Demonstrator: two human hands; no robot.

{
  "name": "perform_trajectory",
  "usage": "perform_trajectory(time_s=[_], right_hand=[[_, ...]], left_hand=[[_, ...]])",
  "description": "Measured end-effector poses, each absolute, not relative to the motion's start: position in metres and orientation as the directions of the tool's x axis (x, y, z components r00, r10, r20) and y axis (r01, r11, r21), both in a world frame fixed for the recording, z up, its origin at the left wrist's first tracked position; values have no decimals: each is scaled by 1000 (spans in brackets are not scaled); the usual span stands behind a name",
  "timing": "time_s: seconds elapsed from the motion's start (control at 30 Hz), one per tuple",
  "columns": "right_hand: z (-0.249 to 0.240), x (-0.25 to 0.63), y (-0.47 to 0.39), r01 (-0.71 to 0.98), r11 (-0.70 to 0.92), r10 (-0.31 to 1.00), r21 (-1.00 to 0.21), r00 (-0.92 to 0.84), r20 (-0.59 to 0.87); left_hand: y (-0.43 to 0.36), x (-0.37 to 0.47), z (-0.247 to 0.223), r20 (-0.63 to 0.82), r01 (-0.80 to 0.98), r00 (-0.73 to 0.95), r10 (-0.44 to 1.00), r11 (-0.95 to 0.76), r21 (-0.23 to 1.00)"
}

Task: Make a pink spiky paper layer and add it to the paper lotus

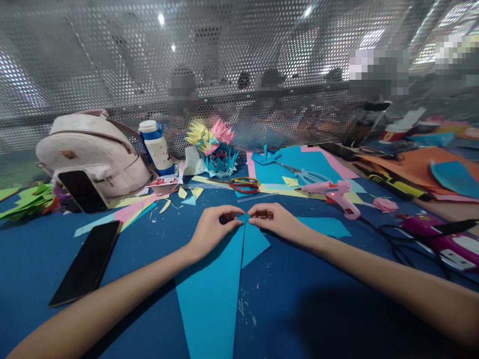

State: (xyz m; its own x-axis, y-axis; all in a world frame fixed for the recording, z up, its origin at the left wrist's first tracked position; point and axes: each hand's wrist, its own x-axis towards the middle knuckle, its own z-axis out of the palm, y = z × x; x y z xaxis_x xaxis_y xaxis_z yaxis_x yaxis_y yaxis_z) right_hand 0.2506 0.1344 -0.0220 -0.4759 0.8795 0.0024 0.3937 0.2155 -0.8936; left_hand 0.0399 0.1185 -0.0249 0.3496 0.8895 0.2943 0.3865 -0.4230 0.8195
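Observation:
A sheet of blue paper (pixel 213 294) with a folded flap (pixel 255 245) lies on the table before me. My left hand (pixel 215 227) pinches the paper's far tip between thumb and fingers. Right beside it, my right hand (pixel 275 222) grips the same tip with its fingertips. Both hands nearly meet at that point. Another blue paper piece (pixel 325 226) rests just beyond my right forearm.
Red- and yellow-handled scissors (pixel 243 184) and a pink glue gun (pixel 335 192) lie beyond my hands. Paper flowers (pixel 220 157) stand behind. A phone (pixel 88 262) and a backpack (pixel 93 149) are left; a purple power strip (pixel 441 239) with black cables is right.

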Motion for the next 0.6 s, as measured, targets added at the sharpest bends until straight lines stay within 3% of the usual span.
perform_trajectory(time_s=[0.17,0.6], right_hand=[[-20,248,128,379,295,872,-877,-481,85],[-19,247,122,401,381,836,-833,-534,125]], left_hand=[[114,41,-25,348,370,329,878,-459,808],[114,44,-24,274,278,272,923,-348,895]])
